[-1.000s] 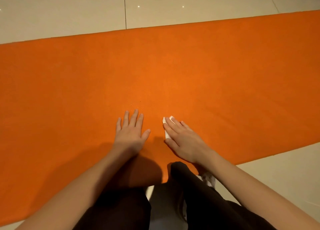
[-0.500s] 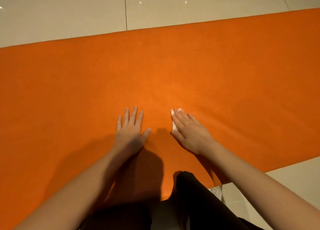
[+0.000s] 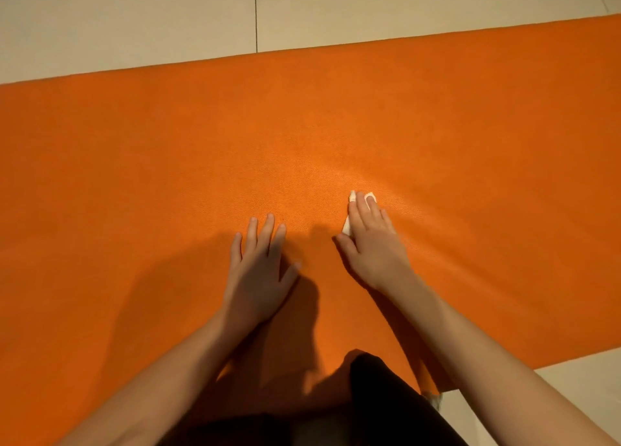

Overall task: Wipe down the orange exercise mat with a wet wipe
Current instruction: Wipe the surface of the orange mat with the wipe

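In the head view, the orange exercise mat lies flat across pale floor tiles, running out of frame at both sides. The right hand presses a small folded wet wipe onto the mat with straight fingers, roughly midway between the far and near long edges. Only white corners of the wipe show past the fingertips and beside the thumb. The left hand lies just beside it, palm down and fingers spread, holding nothing. A dark-clad knee overlaps the near edge.

Faint creases fan out from the wipe, so a hard push could probably bunch the mat. Because the wipe is pinned rather than gripped, it might slide out or roll up. Being small, it could leave strips unwiped.
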`<action>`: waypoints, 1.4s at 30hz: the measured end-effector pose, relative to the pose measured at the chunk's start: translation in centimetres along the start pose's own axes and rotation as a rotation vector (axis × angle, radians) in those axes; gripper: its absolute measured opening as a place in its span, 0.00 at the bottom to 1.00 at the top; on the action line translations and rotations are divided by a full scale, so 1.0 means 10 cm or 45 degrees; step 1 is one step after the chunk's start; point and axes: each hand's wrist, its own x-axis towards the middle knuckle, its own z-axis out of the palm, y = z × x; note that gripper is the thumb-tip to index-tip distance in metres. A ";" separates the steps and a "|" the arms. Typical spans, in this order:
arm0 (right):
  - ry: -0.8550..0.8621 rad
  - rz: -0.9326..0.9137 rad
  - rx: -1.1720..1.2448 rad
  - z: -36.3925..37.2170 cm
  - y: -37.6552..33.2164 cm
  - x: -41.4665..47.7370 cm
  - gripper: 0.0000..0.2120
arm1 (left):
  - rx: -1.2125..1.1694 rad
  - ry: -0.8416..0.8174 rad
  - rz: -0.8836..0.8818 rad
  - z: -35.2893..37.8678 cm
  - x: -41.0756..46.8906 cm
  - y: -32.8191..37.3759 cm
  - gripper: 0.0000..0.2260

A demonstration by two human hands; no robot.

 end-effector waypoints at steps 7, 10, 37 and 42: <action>-0.068 -0.377 -0.081 0.09 -0.01 -0.14 0.38 | 0.102 0.021 0.029 0.05 0.01 -0.02 0.33; 0.046 -0.319 -0.145 0.01 0.12 -0.02 0.34 | 0.110 0.022 0.030 0.06 0.02 -0.03 0.33; 0.124 -0.355 -0.186 -0.18 0.17 0.65 0.30 | 0.025 0.013 -0.078 -0.25 0.68 -0.03 0.29; 0.134 -0.096 -0.062 -0.28 0.00 1.00 0.30 | 0.057 0.016 -0.065 -0.23 0.68 -0.05 0.30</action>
